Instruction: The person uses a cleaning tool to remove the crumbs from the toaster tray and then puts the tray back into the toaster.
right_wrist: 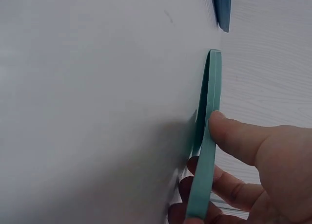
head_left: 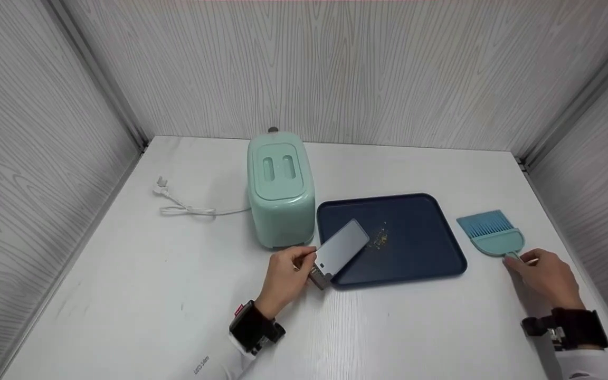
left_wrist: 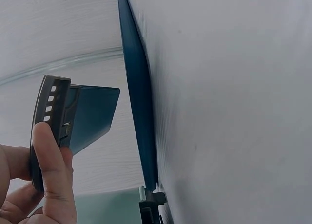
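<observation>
My left hand point(head_left: 286, 272) pinches the dark slotted end of a toaster crumb tray point(head_left: 342, 248), a thin flat metal plate. That plate slants over the left part of a navy serving tray point(head_left: 415, 248), where small yellowish crumbs point(head_left: 380, 238) lie. In the left wrist view the crumb tray point(left_wrist: 92, 117) stands apart from the serving tray point(left_wrist: 137, 97). At the right, my right hand point(head_left: 547, 277) grips the handle of a teal bristle brush point(head_left: 499, 243). The right wrist view shows thumb and fingers on opposite sides of that brush handle point(right_wrist: 207, 156).
A mint-green toaster point(head_left: 281, 195) stands just left of the serving tray. Its white cord point(head_left: 193, 210) and plug lie on the white table point(head_left: 140, 295) further left. Pale wood-grain panels point(head_left: 335, 68) wall in the back and both sides.
</observation>
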The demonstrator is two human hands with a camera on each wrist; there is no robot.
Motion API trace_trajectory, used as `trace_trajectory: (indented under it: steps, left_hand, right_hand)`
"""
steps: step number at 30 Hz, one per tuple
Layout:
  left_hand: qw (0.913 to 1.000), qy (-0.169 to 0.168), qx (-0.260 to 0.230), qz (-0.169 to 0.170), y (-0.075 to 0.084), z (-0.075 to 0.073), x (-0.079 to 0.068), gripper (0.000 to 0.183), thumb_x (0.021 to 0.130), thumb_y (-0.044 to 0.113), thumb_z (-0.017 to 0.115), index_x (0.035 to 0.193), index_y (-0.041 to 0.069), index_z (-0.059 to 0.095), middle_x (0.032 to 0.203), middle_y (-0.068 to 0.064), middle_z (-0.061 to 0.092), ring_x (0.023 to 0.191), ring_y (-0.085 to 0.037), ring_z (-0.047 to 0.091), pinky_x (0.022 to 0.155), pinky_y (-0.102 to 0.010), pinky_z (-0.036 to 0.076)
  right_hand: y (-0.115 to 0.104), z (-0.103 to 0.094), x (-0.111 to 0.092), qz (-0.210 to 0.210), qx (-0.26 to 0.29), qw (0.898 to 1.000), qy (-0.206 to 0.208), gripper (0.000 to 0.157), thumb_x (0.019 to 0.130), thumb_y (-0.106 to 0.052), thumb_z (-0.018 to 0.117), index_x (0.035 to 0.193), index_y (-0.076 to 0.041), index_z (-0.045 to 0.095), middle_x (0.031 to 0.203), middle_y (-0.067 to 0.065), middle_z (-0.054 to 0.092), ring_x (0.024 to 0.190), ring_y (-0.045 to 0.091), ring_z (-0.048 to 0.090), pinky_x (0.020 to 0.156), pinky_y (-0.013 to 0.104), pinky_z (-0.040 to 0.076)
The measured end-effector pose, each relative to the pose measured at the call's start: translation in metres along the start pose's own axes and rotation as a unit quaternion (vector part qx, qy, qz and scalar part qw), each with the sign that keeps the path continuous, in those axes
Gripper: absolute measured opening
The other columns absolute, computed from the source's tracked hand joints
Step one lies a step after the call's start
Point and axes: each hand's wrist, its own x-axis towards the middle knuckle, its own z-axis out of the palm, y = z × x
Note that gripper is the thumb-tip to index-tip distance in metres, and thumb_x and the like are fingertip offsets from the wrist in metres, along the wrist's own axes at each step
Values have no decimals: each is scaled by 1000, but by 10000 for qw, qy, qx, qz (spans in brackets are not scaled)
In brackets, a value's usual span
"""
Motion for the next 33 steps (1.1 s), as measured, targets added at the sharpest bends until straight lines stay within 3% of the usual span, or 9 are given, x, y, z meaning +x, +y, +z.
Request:
trace_trajectory:
  steps: [8,17,24,33]
  left_hand:
    - [10000,-6,31,44,1,0,0,18,100,7,66,113,-1,77,90,-4,75,75,-8,64,66,-20,54]
    - [10000,32,80,41,2,-1,2,18,99,5,66,112,-3,77,91,-6,76,75,-10,66,65,-21,56]
    - [9999,-21,-133,-51,3,-2,2,20,100,5,66,115,-4,76,91,-8,75,72,-12,67,54,-25,58]
    - [9996,-87,-245,-78,0,-2,4,22,100,6,66,117,-5,75,90,-8,73,72,-13,66,52,-25,58]
  right_hand:
    - [2,0,1,70,-51,10000,-27,75,99,-57,60,119,14,60,114,38,63,91,42,66,60,30,46]
    - [-9,3,-4,-47,94,9993,358,65,101,-49,60,120,13,62,108,34,66,81,33,67,55,31,47]
    - [-39,8,-8,-440,140,9954,842,53,104,-43,58,119,8,64,98,27,66,70,26,61,52,33,44]
    - [-87,29,-20,-1234,328,9849,1167,40,103,-37,63,109,2,70,84,14,67,63,18,55,51,30,41]
